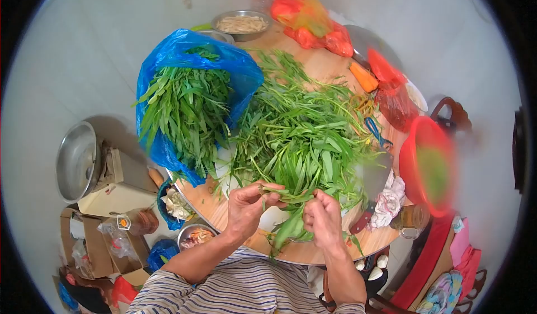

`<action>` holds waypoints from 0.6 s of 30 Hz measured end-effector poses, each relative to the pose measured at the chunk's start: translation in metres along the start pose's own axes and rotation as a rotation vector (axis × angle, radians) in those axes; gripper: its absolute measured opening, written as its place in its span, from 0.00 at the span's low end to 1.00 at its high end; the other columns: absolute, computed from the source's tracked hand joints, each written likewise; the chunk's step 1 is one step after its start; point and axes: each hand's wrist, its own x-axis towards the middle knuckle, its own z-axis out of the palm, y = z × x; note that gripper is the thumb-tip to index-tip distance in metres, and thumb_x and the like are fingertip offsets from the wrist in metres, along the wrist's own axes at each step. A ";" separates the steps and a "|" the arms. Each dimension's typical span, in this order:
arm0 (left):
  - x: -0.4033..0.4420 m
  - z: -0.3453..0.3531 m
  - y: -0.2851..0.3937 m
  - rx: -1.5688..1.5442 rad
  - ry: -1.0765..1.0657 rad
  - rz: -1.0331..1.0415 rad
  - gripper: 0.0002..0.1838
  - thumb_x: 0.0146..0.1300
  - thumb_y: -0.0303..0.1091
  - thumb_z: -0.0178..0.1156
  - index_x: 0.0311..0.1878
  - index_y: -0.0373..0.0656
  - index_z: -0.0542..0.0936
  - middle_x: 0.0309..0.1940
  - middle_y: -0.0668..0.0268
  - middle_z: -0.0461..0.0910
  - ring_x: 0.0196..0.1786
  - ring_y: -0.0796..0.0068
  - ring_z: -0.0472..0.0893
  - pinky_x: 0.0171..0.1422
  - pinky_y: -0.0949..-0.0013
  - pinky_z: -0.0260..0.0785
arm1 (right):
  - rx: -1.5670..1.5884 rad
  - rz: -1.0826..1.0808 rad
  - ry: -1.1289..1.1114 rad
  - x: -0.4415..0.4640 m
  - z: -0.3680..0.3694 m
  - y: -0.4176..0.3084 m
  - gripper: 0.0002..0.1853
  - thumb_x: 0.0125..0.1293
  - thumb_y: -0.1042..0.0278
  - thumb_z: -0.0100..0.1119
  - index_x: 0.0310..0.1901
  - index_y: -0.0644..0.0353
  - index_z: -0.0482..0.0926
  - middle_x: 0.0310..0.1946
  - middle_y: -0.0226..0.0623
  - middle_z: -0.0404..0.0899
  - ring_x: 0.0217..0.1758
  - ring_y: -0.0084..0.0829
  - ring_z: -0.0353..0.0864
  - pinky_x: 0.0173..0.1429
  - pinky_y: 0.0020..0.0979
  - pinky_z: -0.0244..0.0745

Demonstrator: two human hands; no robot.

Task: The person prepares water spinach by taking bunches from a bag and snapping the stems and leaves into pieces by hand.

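Near the front edge of the round table, my left hand (250, 205) pinches the end of a water spinach stem (288, 195). My right hand (323, 218) is closed on the same greens a little to the right, with leaves (290, 229) hanging below and between my hands. Just beyond my hands a big loose pile of water spinach (305, 140) spreads over the table. At its left stands an open blue plastic bag (238, 76) stuffed with more of the greens (187, 101). My fingertips are partly hidden by the leaves.
A cleaver's dark red handle (363, 219) lies right of my right hand, beside a crumpled cloth (387, 199). Farther right is a red basin (411, 160). A carrot (364, 78), red plastic bags (338, 38) and a metal bowl (240, 34) sit at the back. Cardboard boxes (95, 252) stand left.
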 end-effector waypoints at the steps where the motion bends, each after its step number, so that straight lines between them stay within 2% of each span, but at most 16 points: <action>1: 0.000 -0.001 -0.001 0.005 0.041 0.001 0.12 0.70 0.31 0.65 0.45 0.29 0.84 0.42 0.58 0.85 0.39 0.67 0.87 0.47 0.59 0.85 | -0.007 0.000 -0.001 0.001 0.002 -0.007 0.08 0.70 0.70 0.50 0.45 0.60 0.77 0.20 0.17 0.63 0.19 0.14 0.57 0.22 0.21 0.53; 2: 0.000 -0.004 0.003 0.012 0.068 -0.045 0.10 0.70 0.28 0.65 0.50 0.33 0.84 0.41 0.64 0.85 0.40 0.72 0.86 0.48 0.66 0.84 | -0.071 -0.068 0.005 0.003 0.000 -0.014 0.08 0.71 0.68 0.49 0.44 0.60 0.77 0.21 0.18 0.63 0.20 0.14 0.59 0.23 0.21 0.55; 3: 0.003 -0.009 0.005 0.006 0.068 -0.043 0.10 0.70 0.28 0.65 0.50 0.33 0.84 0.41 0.64 0.85 0.40 0.72 0.86 0.48 0.66 0.84 | -0.136 -0.137 0.011 0.006 -0.003 -0.020 0.09 0.72 0.66 0.49 0.43 0.60 0.77 0.21 0.19 0.64 0.21 0.14 0.61 0.25 0.20 0.56; 5: 0.013 -0.020 0.004 -0.317 0.094 -0.100 0.11 0.71 0.31 0.64 0.51 0.35 0.82 0.43 0.63 0.86 0.44 0.70 0.86 0.51 0.63 0.83 | -0.245 -0.208 0.012 0.016 -0.015 -0.037 0.08 0.74 0.65 0.49 0.42 0.59 0.76 0.21 0.19 0.66 0.22 0.15 0.61 0.28 0.24 0.60; 6: 0.016 -0.026 0.001 -0.308 0.108 -0.150 0.10 0.76 0.33 0.56 0.52 0.36 0.78 0.46 0.57 0.84 0.50 0.62 0.85 0.58 0.58 0.81 | -0.345 -0.479 0.030 0.025 -0.019 -0.048 0.09 0.75 0.64 0.49 0.42 0.60 0.76 0.21 0.22 0.67 0.23 0.20 0.65 0.30 0.28 0.64; 7: 0.019 -0.027 0.004 -0.311 0.109 -0.148 0.10 0.76 0.33 0.56 0.52 0.36 0.78 0.46 0.57 0.84 0.50 0.62 0.85 0.58 0.58 0.81 | -0.440 -0.751 0.046 0.035 -0.022 -0.060 0.11 0.76 0.62 0.49 0.42 0.60 0.75 0.21 0.25 0.69 0.24 0.24 0.69 0.31 0.31 0.67; 9: 0.022 -0.026 0.011 -0.375 0.092 -0.298 0.11 0.78 0.32 0.52 0.51 0.35 0.77 0.49 0.54 0.82 0.53 0.59 0.84 0.64 0.55 0.78 | -0.820 -0.651 0.264 0.055 -0.028 -0.096 0.12 0.74 0.61 0.53 0.44 0.63 0.77 0.22 0.38 0.76 0.27 0.37 0.78 0.37 0.40 0.73; 10: 0.022 -0.024 0.015 -0.376 0.090 -0.297 0.11 0.78 0.32 0.52 0.51 0.35 0.77 0.49 0.54 0.82 0.53 0.59 0.84 0.64 0.55 0.78 | -0.821 -0.653 0.265 0.065 -0.021 -0.106 0.12 0.74 0.61 0.53 0.44 0.63 0.77 0.22 0.38 0.76 0.27 0.37 0.78 0.37 0.40 0.73; 12: 0.022 -0.020 0.023 -0.417 0.102 -0.456 0.09 0.77 0.29 0.50 0.52 0.34 0.75 0.50 0.51 0.81 0.56 0.56 0.82 0.68 0.53 0.75 | -1.199 -0.664 0.208 0.082 -0.005 -0.118 0.15 0.70 0.60 0.60 0.47 0.65 0.80 0.26 0.53 0.81 0.33 0.49 0.85 0.43 0.45 0.77; 13: 0.021 -0.018 0.023 -0.418 0.106 -0.449 0.09 0.77 0.29 0.50 0.52 0.34 0.75 0.50 0.51 0.81 0.56 0.56 0.82 0.68 0.53 0.75 | -1.200 -0.670 0.201 0.097 -0.008 -0.116 0.15 0.70 0.60 0.60 0.47 0.65 0.80 0.26 0.53 0.81 0.33 0.49 0.85 0.43 0.45 0.77; 15: 0.021 -0.016 0.025 -0.483 0.108 -0.452 0.07 0.75 0.26 0.51 0.51 0.35 0.74 0.48 0.51 0.81 0.55 0.57 0.82 0.67 0.53 0.75 | -1.579 -0.733 0.050 0.130 -0.017 -0.106 0.18 0.64 0.60 0.66 0.49 0.65 0.83 0.32 0.59 0.84 0.38 0.56 0.85 0.47 0.50 0.79; 16: 0.021 -0.019 0.024 -0.484 0.113 -0.442 0.07 0.75 0.26 0.51 0.51 0.35 0.74 0.48 0.51 0.81 0.55 0.57 0.82 0.67 0.53 0.75 | -1.612 -0.675 0.026 0.137 -0.018 -0.103 0.19 0.61 0.59 0.70 0.48 0.64 0.85 0.34 0.60 0.84 0.41 0.59 0.85 0.49 0.52 0.79; 18: 0.023 -0.027 0.021 -0.491 0.107 -0.428 0.06 0.72 0.26 0.56 0.49 0.37 0.74 0.45 0.57 0.81 0.48 0.64 0.81 0.56 0.59 0.76 | -1.610 -0.690 0.046 0.135 -0.020 -0.105 0.18 0.61 0.60 0.70 0.47 0.64 0.85 0.33 0.58 0.84 0.39 0.58 0.85 0.47 0.51 0.79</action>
